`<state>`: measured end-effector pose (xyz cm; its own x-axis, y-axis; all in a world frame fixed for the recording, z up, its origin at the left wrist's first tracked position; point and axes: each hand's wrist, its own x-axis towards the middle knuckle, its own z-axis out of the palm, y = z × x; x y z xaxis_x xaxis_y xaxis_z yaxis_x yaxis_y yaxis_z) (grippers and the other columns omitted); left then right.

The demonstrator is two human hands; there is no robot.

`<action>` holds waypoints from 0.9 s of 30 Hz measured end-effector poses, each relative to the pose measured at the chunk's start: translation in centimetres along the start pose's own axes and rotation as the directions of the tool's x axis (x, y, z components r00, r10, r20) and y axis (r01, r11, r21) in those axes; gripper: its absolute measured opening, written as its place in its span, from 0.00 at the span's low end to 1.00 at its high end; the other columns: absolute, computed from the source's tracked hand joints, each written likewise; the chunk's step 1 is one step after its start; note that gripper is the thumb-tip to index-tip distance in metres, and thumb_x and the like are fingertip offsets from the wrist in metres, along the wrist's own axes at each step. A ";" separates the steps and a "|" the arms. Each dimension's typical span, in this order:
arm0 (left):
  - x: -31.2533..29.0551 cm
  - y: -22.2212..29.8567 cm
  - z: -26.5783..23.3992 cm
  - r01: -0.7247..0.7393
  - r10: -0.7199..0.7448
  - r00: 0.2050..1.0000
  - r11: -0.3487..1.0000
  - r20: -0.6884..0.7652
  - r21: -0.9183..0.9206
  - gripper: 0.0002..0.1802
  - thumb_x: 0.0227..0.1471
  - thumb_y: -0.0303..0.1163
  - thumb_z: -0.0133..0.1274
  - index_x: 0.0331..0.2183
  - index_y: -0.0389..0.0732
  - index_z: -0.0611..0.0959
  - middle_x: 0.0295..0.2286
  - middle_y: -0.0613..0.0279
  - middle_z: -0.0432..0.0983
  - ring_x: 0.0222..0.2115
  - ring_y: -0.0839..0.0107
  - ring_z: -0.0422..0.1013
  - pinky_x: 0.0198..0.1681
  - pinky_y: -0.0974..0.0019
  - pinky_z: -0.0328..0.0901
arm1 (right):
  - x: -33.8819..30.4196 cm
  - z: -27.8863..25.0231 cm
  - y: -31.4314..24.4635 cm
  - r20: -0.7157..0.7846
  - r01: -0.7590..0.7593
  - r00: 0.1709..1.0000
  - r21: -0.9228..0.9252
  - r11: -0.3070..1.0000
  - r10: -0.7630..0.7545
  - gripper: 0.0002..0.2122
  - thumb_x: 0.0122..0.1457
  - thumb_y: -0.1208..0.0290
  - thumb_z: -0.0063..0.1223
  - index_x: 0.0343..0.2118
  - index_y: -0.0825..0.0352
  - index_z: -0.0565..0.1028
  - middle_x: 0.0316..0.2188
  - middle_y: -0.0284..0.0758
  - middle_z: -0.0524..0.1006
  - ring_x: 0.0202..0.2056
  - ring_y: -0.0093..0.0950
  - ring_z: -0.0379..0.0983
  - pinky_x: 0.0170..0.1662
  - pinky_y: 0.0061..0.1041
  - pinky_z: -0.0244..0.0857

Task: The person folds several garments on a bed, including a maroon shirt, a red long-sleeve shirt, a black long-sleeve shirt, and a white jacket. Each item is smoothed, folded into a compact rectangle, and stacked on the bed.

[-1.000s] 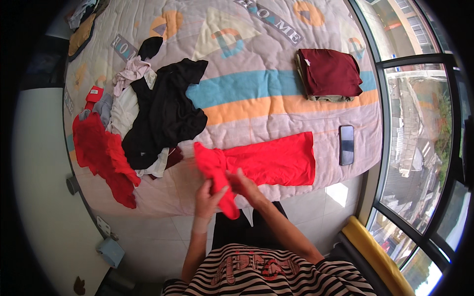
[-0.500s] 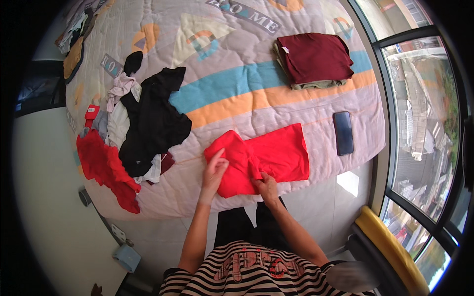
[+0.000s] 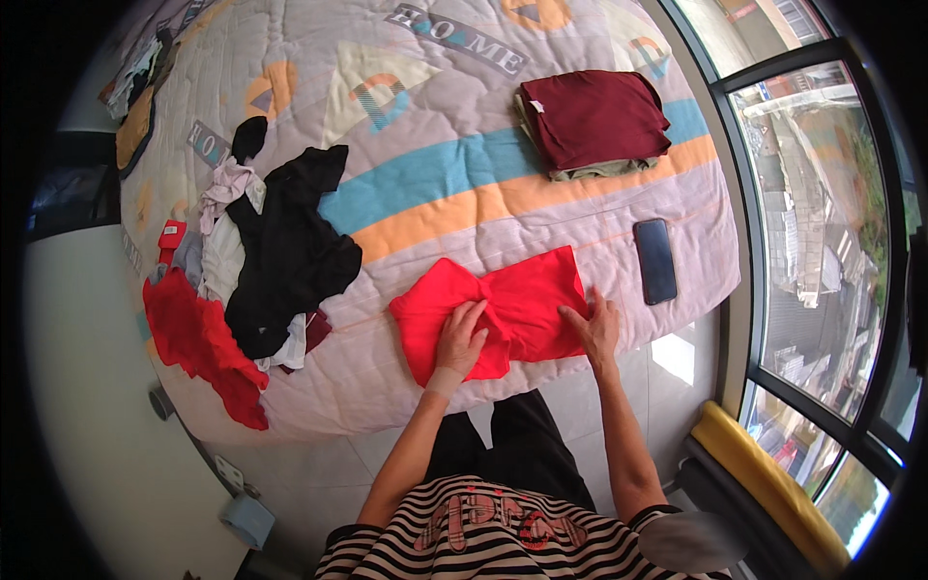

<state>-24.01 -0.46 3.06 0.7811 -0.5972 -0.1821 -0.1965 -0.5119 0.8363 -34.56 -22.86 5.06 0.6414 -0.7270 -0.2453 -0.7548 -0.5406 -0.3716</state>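
A bright red garment [image 3: 532, 300], partly folded, lies near the front edge of the bed. Its left half is doubled over and wrinkled around the middle. My left hand [image 3: 462, 338] rests on that left half with its fingers stretched out. At the garment's right edge is my right hand [image 3: 594, 327], fingers apart and thumb touching the red cloth. Neither hand grips anything. What kind of garment it is cannot be made out from its folded shape.
A loose heap of clothes, with a black garment [image 3: 290, 242] and a red one [image 3: 203, 343], lies to the left. Folded maroon clothing [image 3: 599, 121] tops a stack at the back right. A phone [image 3: 656, 261] lies on the patterned quilt [image 3: 454, 208], near the window [image 3: 812, 193].
My right hand has moved from the garment's front middle to its right edge and opened. My left hand has shifted right, onto the cloth. The folded part lies flatter.
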 end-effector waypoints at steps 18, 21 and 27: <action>-5.4 -2.9 -10.4 0.253 -0.587 0.796 0.101 0.147 -0.962 0.30 0.56 0.51 0.38 0.52 0.41 0.65 0.48 0.58 0.67 0.49 0.68 0.62 0.52 0.65 0.55 | -12.5 3.6 -17.9 0.493 0.335 0.619 0.539 0.773 -0.612 0.18 0.52 0.67 0.56 0.46 0.64 0.70 0.33 0.40 0.70 0.30 0.30 0.72 0.32 0.29 0.66; -6.3 -3.8 -11.1 0.389 -0.731 0.679 0.284 0.065 -0.877 0.27 0.55 0.48 0.42 0.51 0.42 0.67 0.48 0.59 0.66 0.49 0.68 0.61 0.53 0.65 0.54 | -11.7 1.9 -16.6 0.421 0.217 0.697 0.648 0.730 -0.581 0.14 0.52 0.71 0.55 0.43 0.64 0.72 0.28 0.37 0.70 0.27 0.27 0.71 0.30 0.24 0.65; -2.5 0.7 -10.9 0.068 -0.103 0.927 0.992 -0.359 -0.109 0.23 0.45 0.35 0.56 0.46 0.46 0.74 0.47 0.59 0.66 0.48 0.62 0.61 0.52 0.60 0.54 | -9.2 1.2 -14.4 0.094 0.648 0.731 0.214 0.731 -0.676 0.09 0.49 0.73 0.57 0.34 0.65 0.75 0.27 0.36 0.69 0.27 0.29 0.68 0.27 0.25 0.63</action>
<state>-19.69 7.37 9.75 0.9577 -0.2793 -0.0693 -0.0771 -0.4810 0.8733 -29.38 -7.89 11.55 0.9919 -0.1265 -0.0121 -0.1065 -0.7756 -0.6222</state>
